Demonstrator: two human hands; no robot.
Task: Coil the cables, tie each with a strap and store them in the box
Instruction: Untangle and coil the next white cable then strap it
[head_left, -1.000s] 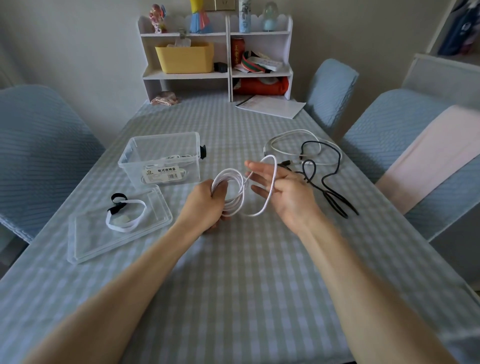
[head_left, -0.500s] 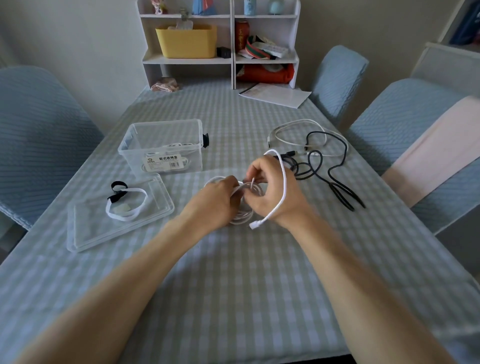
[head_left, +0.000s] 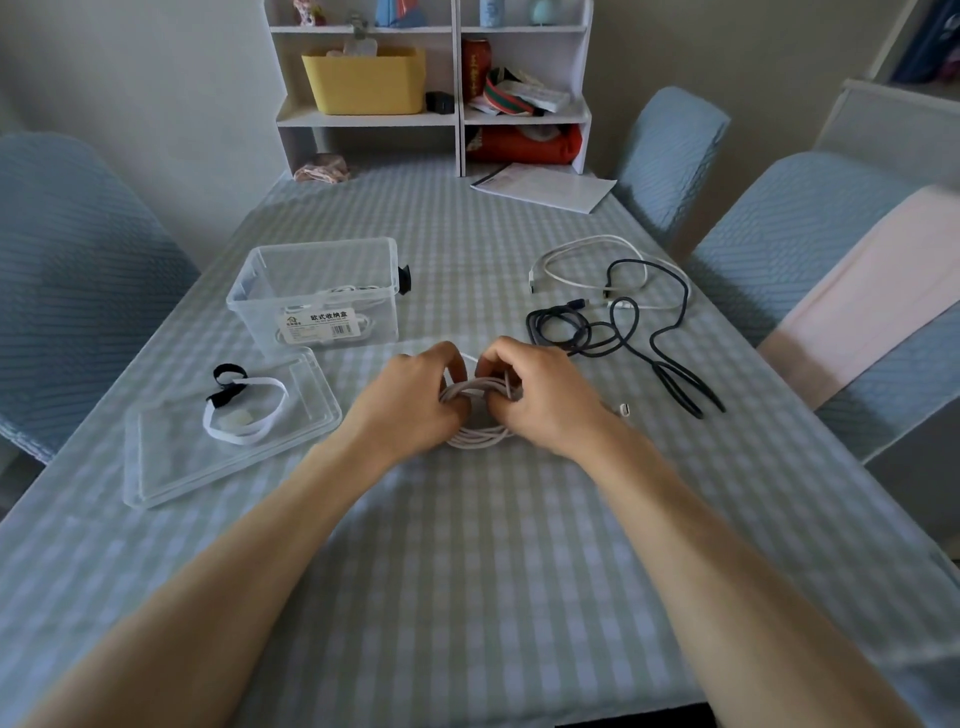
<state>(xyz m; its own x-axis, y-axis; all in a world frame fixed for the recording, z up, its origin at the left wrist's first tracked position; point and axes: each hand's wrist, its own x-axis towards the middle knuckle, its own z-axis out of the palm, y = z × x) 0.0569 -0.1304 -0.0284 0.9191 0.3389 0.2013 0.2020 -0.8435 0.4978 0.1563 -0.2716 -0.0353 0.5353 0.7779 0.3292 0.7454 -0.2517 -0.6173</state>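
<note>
Now the left hand (head_left: 415, 400) and right hand (head_left: 540, 395), apart a second ago, meet and pinch the coiled white charging cable (head_left: 480, 415), lowered to the checked tablecloth (head_left: 467, 571); winding looks complete, so the white strap (head_left: 244, 410) comes next.

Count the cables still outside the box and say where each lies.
3: white cable gripped by both hands; loose white cable and black cable on the table's right. More may be hidden.
</note>
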